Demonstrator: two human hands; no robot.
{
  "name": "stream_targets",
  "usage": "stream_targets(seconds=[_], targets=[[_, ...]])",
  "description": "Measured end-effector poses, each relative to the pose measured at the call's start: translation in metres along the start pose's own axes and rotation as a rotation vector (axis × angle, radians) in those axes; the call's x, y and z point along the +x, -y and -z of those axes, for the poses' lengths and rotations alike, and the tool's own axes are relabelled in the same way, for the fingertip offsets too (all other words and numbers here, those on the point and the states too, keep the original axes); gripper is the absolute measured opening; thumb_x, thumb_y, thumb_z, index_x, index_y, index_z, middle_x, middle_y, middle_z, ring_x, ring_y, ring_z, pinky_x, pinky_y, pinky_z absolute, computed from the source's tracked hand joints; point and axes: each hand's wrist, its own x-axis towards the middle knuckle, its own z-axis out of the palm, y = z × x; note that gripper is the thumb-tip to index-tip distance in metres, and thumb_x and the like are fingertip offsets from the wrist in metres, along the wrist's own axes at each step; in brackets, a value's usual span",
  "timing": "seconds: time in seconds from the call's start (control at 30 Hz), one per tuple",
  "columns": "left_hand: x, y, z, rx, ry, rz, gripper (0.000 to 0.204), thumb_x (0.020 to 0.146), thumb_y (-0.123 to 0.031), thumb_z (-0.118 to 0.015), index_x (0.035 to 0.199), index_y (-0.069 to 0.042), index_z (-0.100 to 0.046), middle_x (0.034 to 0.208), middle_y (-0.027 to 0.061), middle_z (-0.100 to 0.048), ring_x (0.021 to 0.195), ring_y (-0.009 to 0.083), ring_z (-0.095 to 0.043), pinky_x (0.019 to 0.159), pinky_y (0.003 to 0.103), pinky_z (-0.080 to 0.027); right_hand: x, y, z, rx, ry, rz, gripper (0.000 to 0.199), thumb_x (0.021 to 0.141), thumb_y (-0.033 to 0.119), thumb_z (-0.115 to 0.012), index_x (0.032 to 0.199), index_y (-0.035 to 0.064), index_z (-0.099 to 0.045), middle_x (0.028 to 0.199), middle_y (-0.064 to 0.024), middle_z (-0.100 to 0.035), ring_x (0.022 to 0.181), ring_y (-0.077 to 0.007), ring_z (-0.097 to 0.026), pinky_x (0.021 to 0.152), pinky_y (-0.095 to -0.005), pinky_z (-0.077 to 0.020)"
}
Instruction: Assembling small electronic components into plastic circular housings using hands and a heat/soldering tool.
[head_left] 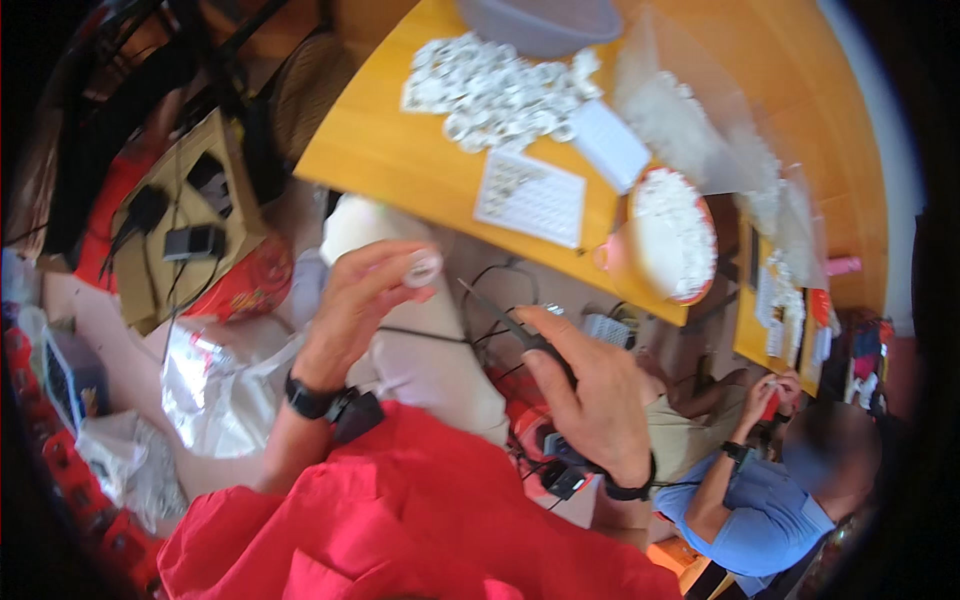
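My left hand (362, 290) pinches a small white round piece (422, 268) between thumb and fingertips, off the near edge of the table. My right hand (592, 395) grips the dark handle of a slim pointed tool (528, 338). Its thin shaft points up and left toward the white piece, with a gap between them. Whether it is a screwdriver or another kind of tool I cannot tell. Beyond my hands, a heap of similar white round pieces (490, 88) lies on the orange-yellow table (370, 140).
Two white gridded trays (530, 197), a pink-rimmed bowl (655, 240) of white pieces, a clear plastic bag (680, 110) and a grey basin (545, 22) stand on the table. At left are an open cardboard box (190, 235) and plastic bags. A blue-shirted person (755, 510) works at right.
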Motion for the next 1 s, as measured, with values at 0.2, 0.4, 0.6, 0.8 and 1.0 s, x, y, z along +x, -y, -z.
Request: stream_targets(seconds=[0.2,0.4,0.6,0.8,1.0], targets=[[0.01,0.013,0.011,-0.101,0.077,-0.003,0.026,0.088,-0.015,-0.052,0.106,0.003,-0.057,0.097,0.0105,-0.062,0.085,0.0164,-0.061,0.074,0.029,-0.052,-0.019,-0.05,-0.003,0.082,-0.193,-0.348,0.035,0.08,0.004,-0.051,0.114,0.0034,-0.043,0.082,-0.0221,-0.058,0.075,-0.0397,-0.058,0.066,-0.043,-0.0442],[0.025,0.043,0.003,-0.133,0.119,0.088,0.024,0.087,-0.013,-0.054,0.106,0.001,-0.057,0.097,0.012,-0.062,0.085,0.0177,-0.061,0.074,0.029,-0.053,-0.004,-0.108,-0.019,-0.094,-0.391,-0.318,0.04,0.077,-0.001,-0.046,0.117,0.0025,-0.045,0.092,-0.0219,-0.053,0.084,-0.0366,-0.053,0.074,-0.041,-0.042],[0.034,0.046,0.015,-0.198,0.164,0.11,0.022,0.087,-0.011,-0.055,0.106,0.0,-0.057,0.1,0.0116,-0.062,0.088,0.017,-0.061,0.077,0.03,-0.053,0.049,-0.119,-0.028,-0.156,-0.501,-0.278,0.036,0.081,0.001,-0.053,0.117,-0.0002,-0.046,0.099,-0.0206,-0.047,0.091,-0.0381,-0.049,0.077,-0.042,-0.0405],[0.037,0.047,0.018,-0.233,0.195,0.106,0.023,0.089,-0.012,-0.052,0.108,0.001,-0.055,0.099,0.0124,-0.061,0.09,0.0187,-0.061,0.079,0.031,-0.053,0.064,-0.153,-0.039,-0.416,-0.573,-0.07,0.03,0.078,-0.002,-0.056,0.107,0.0001,-0.052,0.1,-0.0178,-0.048,0.095,-0.0351,-0.048,0.078,-0.0421,-0.04],[0.038,0.049,0.016,-0.204,0.151,0.103,0.026,0.089,-0.017,-0.053,0.108,0.001,-0.054,0.098,0.0159,-0.062,0.081,0.0208,-0.063,0.073,0.029,-0.053,0.048,-0.13,-0.047,-0.459,-0.654,-0.079,0.021,0.075,0.001,-0.061,0.095,0.0001,-0.057,0.089,-0.0141,-0.049,0.084,-0.0312,-0.047,0.072,-0.04,-0.04]])
